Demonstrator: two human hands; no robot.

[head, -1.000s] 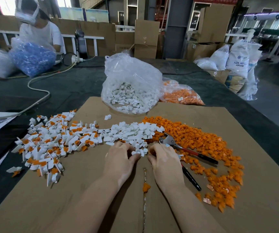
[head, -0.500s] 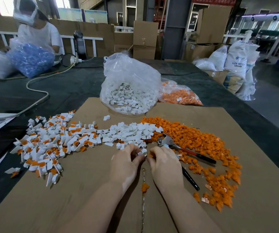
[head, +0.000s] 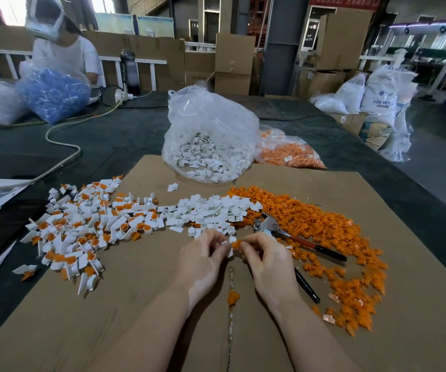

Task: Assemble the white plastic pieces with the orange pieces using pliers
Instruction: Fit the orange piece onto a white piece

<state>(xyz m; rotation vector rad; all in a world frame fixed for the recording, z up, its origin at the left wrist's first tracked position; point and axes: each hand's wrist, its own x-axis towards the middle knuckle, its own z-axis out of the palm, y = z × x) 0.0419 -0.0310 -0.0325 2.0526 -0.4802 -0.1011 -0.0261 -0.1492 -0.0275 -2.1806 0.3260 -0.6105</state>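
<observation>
Assembled white-orange pile [head: 82, 232] is seen far left | white piece [head: 226, 244] is pinched by left hand [head: 203, 260] at centre | orange piece [head: 236, 244] is pinched by right hand [head: 266, 260], touching it | pliers [head: 294, 238] are left lying right, ungripped, among loose orange pieces [head: 324, 224].

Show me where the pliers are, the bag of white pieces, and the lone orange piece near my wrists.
pliers [head: 270, 226]: head view, metal head.
bag of white pieces [head: 211, 119]: head view, clear plastic wall.
lone orange piece [head: 233, 297]: head view, its middle.
</observation>
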